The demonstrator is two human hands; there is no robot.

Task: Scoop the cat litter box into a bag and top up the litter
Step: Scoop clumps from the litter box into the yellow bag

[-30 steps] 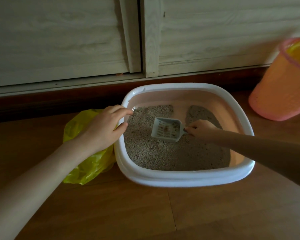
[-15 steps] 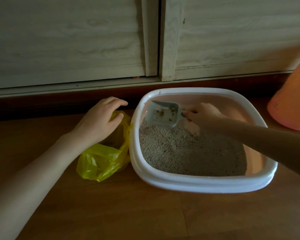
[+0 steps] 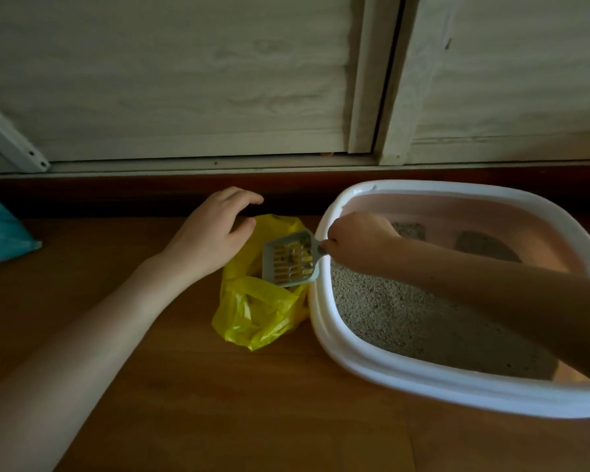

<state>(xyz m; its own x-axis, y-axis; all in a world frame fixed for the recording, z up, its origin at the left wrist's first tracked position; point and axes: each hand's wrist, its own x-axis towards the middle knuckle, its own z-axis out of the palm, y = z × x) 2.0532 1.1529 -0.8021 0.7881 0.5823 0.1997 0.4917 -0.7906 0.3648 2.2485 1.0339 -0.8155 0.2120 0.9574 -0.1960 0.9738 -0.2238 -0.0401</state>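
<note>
A white-rimmed, pink-walled litter box (image 3: 341,338) with grey litter (image 3: 406,321) sits on the wooden floor at the right. A yellow plastic bag (image 3: 256,315) lies against its left side. My right hand (image 3: 358,240) grips the handle of a pale slotted scoop (image 3: 288,260), which hangs over the bag's mouth with a few clumps in it. My left hand (image 3: 212,233) hovers at the bag's far left edge, fingers loosely bent; whether it touches the bag I cannot tell.
Pale wooden sliding doors (image 3: 184,80) and a dark baseboard (image 3: 116,195) run along the back. A blue bag (image 3: 0,233) lies at the far left edge. Bare wooden floor (image 3: 218,403) spreads in front.
My right hand lifted the scoop out of the litter, carried it left over the box rim and now holds it above the yellow bag. My left hand left the rim for the bag's far side.
</note>
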